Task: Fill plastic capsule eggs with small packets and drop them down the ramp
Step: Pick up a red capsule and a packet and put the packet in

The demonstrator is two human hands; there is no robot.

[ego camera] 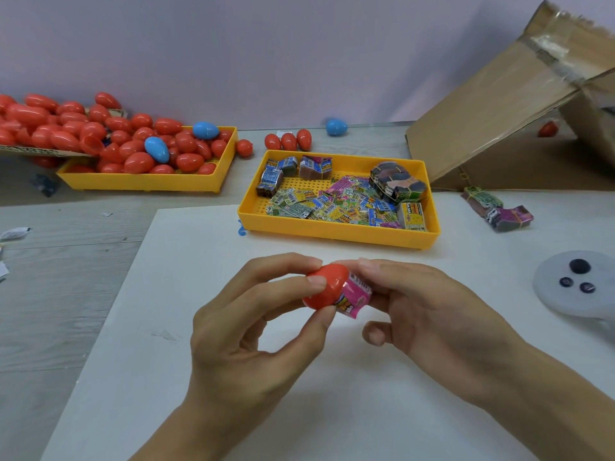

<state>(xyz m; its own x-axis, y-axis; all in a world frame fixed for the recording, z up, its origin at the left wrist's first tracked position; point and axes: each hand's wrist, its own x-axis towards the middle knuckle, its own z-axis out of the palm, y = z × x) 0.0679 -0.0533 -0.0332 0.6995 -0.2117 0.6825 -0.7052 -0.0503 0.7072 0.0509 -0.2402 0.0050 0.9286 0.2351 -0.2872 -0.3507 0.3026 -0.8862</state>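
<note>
Over the near middle of the tabletop (100, 294), above a white board (233, 377) that lies on it, both hands meet around one red capsule egg half (324, 289). The left hand (253, 331) pinches the egg half, index finger over its top, another fingertip on its side and the thumb under its lower edge; the open mouth faces right. A pink packet (356, 296) sticks partly out of that mouth, its far end inside the red shell. The right hand (422, 307) has its grip closed on the packet's outer end, fingers curled over the top of it, the thumb bent below and apart from it.

Toward the far edge, a yellow tray (336, 232) holds loose packets and several banded bundles. A second yellow tray (139, 184) at the far left is heaped with red eggs (139, 161) and two blue eggs (157, 149). Three more red eggs stand between the trays, and another blue egg (336, 126) lies by the wall. A cardboard ramp (492, 121) rises at the far right corner. Two packet bundles (496, 207) lie just right of the packet tray, and a grey controller (575, 284) rests at the right edge.
</note>
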